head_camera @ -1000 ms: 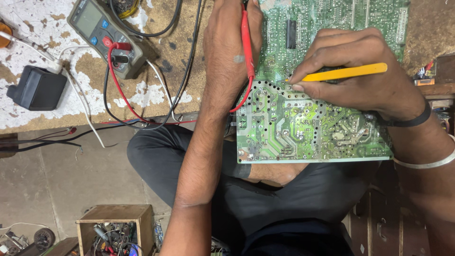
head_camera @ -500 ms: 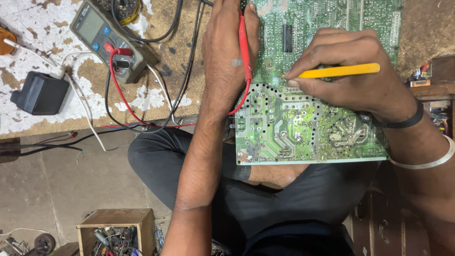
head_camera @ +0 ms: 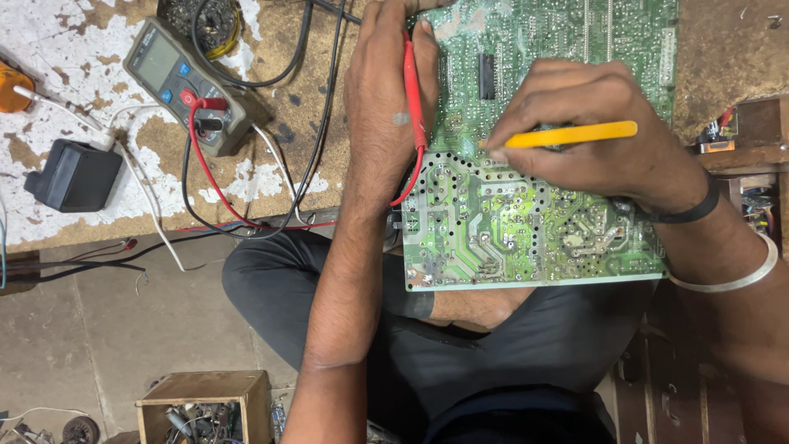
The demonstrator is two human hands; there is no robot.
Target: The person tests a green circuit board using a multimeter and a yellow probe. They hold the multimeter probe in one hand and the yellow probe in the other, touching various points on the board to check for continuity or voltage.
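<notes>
One large green circuit board lying solder side up, half on the worn wooden bench, its near edge hanging over the lap in dark trousers; its far edge cut off by the top of the picture. Left of the board, on the bench: a grey multimeter with red and black leads plugged in, and further left a black power adapter with a white cable. Below the board and to the left, on the floor: a small wooden box full of parts, contents too cluttered to make out.

On the board's left edge, the left hand, fingers closed along a red test probe, tip hidden beyond the frame top. On the board's middle, the right hand, fingers pinched together on a yellow probe, tip covered by the fingertips; contact with the solder points impossible to tell. Black band on the right wrist, white bangle just behind it.
</notes>
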